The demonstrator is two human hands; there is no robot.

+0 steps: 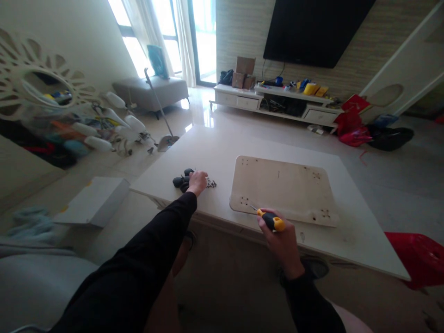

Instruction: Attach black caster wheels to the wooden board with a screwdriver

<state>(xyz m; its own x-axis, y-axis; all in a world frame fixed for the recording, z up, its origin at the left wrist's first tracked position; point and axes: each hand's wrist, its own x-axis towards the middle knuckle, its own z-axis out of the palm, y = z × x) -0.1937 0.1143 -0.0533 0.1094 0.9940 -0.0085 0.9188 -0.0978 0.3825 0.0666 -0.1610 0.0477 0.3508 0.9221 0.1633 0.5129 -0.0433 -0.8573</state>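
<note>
I have a screwdriver [272, 221] in my right hand [282, 240], the grip closed round its yellow-and-black handle, its shaft pointing away and to the left over the near edge of a pale board [280, 182]. The board lies flat on the white counter [217, 145], with a cluster of holes at each rounded corner; the metal tip is close to the near-left cluster, though from this camera I cannot tell whether it touches the surface. My left hand [198, 182] is down at a small heap of black casters [178, 181], as they appear to be, with loose screws [212, 183] scattered just beside its fingers. Whether that grip has anything pinched in it I cannot tell, since the back of the hand hides it. The screws worry me most: they look tiny and lie loose, so one careless sweep of the fingers could scatter them, perhaps over the counter's near edge to the floor [291, 132]. The casters are rounded, so a nudge might set one rolling the same way. On the right, the tip hangs so low that a dip of the wrist while I attend to the left could scratch the board. Nothing visible clamps the board either, so a sideways push might make it slide.
</note>
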